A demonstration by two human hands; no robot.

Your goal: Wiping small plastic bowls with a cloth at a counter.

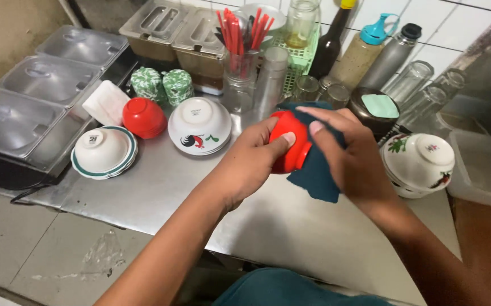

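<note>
My left hand [254, 161] wraps around a small red bowl [288, 148], fingers curled over its side and thumb pressed on its near face, so the bowl sits clamped above the steel counter [279, 226]. My right hand [350, 156] presses a dark teal cloth [316, 175] against the bowl's other side, fingers spread flat over it. Beyond my left knuckles lie upturned bowls: a rooster-painted one [199, 126], another red one [144, 118].

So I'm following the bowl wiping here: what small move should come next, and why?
Probably turn the red bowl a little in the left hand, since the right hand presses the dark green cloth against only one side of it.
</note>
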